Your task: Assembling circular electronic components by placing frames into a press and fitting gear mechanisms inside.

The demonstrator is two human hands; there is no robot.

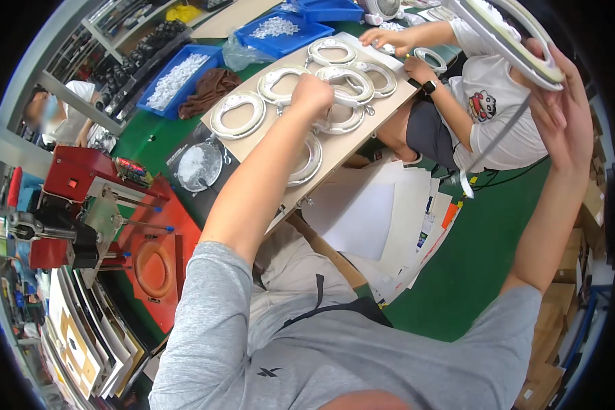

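Note:
At the upper right, my right hand [560, 113] grips a large white ring-shaped part [495, 31], raised close to the camera and cut off by the picture's top edge. A grey strap or cable [502, 130] hangs down below it. My left hand [312, 99] is closed over the pale worktable, among several white ring-shaped parts. One white ring [346, 83] lies right beside its knuckles and overlaps other rings. The curled fingertips are hidden, so I cannot make out what they hold. Another ring [238, 115] rests to the left of this hand.
Across the table, a co-worker's hands [389, 42] handle a small ring [430, 60]. Blue trays [215, 55] of small white pieces stand at the far left. A red press [82, 174] is at my left; a dish of white bits [199, 166] sits nearby. Cardboard sheets [362, 212] lean below the table.

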